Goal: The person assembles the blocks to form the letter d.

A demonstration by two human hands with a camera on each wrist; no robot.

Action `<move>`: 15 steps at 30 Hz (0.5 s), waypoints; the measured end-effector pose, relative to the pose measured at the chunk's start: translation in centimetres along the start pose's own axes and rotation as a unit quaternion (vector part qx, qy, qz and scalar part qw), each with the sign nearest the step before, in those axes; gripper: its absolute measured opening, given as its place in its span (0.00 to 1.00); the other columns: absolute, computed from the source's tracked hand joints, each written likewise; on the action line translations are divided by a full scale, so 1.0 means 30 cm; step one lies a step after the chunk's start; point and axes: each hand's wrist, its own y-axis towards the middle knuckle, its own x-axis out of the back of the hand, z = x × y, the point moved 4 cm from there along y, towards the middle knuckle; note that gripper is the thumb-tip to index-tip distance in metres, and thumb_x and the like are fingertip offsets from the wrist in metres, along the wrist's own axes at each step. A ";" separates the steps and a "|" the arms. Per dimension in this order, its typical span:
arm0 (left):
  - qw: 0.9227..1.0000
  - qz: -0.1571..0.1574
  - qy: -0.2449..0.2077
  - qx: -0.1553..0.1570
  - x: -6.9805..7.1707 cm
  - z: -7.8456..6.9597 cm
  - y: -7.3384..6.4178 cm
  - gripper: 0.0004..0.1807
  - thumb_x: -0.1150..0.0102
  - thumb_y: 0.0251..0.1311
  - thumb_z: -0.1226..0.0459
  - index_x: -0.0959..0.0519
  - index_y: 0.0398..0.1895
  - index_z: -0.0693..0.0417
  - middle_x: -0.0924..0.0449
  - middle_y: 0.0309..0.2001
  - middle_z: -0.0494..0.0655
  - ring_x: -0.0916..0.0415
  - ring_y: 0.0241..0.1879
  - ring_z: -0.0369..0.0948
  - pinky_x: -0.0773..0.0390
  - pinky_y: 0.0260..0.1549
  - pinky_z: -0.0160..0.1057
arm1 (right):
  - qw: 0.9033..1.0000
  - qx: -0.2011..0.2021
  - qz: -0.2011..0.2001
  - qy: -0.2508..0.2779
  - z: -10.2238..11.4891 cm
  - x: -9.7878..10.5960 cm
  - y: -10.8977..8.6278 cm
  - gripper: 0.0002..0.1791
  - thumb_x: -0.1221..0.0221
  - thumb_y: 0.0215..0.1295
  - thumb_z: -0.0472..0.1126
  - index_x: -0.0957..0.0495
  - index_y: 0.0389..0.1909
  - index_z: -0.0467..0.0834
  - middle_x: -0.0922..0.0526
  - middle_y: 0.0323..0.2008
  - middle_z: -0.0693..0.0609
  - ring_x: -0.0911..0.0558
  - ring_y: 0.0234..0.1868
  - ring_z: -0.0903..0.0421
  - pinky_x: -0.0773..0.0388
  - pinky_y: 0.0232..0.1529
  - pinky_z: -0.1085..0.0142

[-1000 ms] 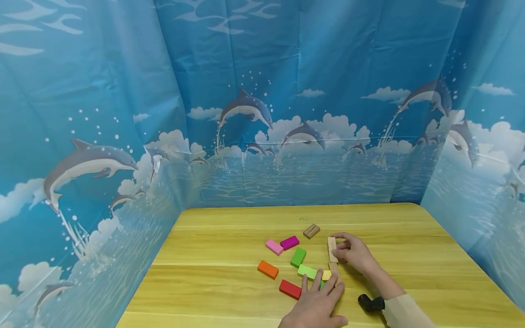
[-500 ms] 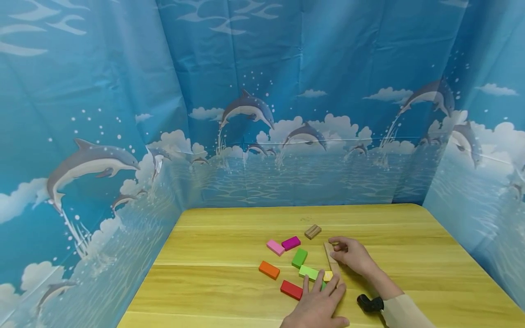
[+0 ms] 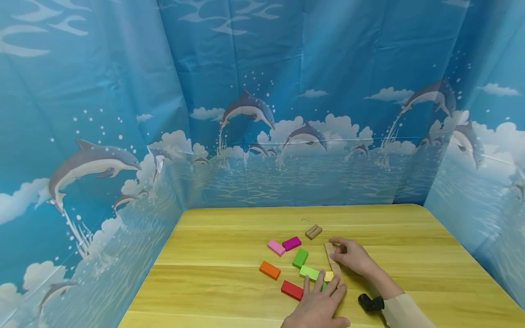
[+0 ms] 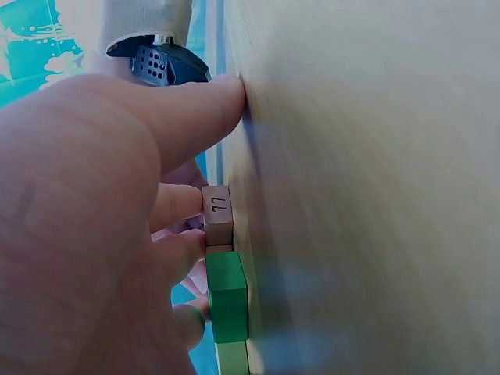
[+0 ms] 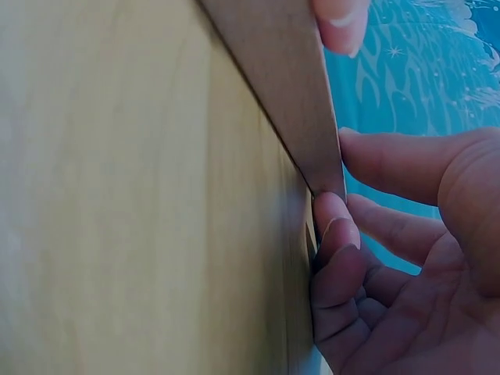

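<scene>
My left hand [image 3: 317, 305] lies with fingers spread, fingertips on a cluster of blocks: a light green block [image 3: 309, 272], a yellow block [image 3: 328, 276] and a darker green block [image 4: 228, 297] partly hidden under the fingers. In the left wrist view those fingers also touch the end of a wooden block [image 4: 219, 215] marked with dark digits. My right hand [image 3: 354, 257] pinches the far end of another plain wooden block [image 3: 328, 248], thumb on one side and curled fingers at its end. That block lines up end to end with the wooden one under my left hand, forming a long strip.
Loose on the yellow wood-grain table [image 3: 205, 282] lie a red block [image 3: 292, 290], an orange block [image 3: 270, 270], a green block [image 3: 300, 258], a pink block [image 3: 276, 247], a magenta block [image 3: 291, 243] and a brown wooden piece [image 3: 313, 232]. A dolphin-print curtain [image 3: 254, 182] stands behind.
The wooden block's far end has swung left under my right hand, bringing it in line with the near wooden block; it then stays almost still. My left hand keeps its place.
</scene>
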 end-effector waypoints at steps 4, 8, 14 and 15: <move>1.000 0.002 0.007 0.003 -0.002 -0.002 0.002 0.43 0.53 0.61 0.29 0.49 0.79 0.23 0.59 0.79 0.27 0.60 0.78 0.42 0.40 0.65 0.62 | 1.000 0.001 0.004 0.001 -0.001 0.000 -0.001 0.27 0.38 0.69 0.34 0.29 0.67 0.36 0.22 0.34 0.47 0.25 0.30 0.51 0.29 0.29 0.62; 1.000 -0.001 0.009 0.003 -0.006 0.000 0.002 0.43 0.53 0.61 0.29 0.48 0.79 0.24 0.58 0.79 0.27 0.60 0.78 0.43 0.40 0.64 0.63 | 1.000 0.003 0.004 -0.001 -0.004 -0.002 0.001 0.27 0.38 0.69 0.34 0.28 0.67 0.36 0.22 0.34 0.48 0.25 0.31 0.51 0.28 0.30 0.61; 1.000 -0.006 0.012 -0.001 -0.009 -0.001 0.001 0.43 0.54 0.62 0.29 0.48 0.79 0.25 0.57 0.79 0.28 0.60 0.78 0.43 0.38 0.64 0.64 | 1.000 0.006 0.002 -0.007 -0.008 -0.002 0.003 0.26 0.38 0.68 0.33 0.28 0.66 0.36 0.22 0.33 0.48 0.25 0.31 0.51 0.28 0.30 0.61; 1.000 -0.007 0.012 -0.001 -0.009 0.000 0.001 0.43 0.54 0.62 0.29 0.48 0.79 0.25 0.57 0.79 0.28 0.60 0.78 0.43 0.38 0.64 0.64 | 1.000 0.007 0.002 -0.006 -0.007 -0.001 0.003 0.26 0.38 0.68 0.33 0.28 0.66 0.36 0.22 0.33 0.48 0.25 0.31 0.51 0.28 0.30 0.61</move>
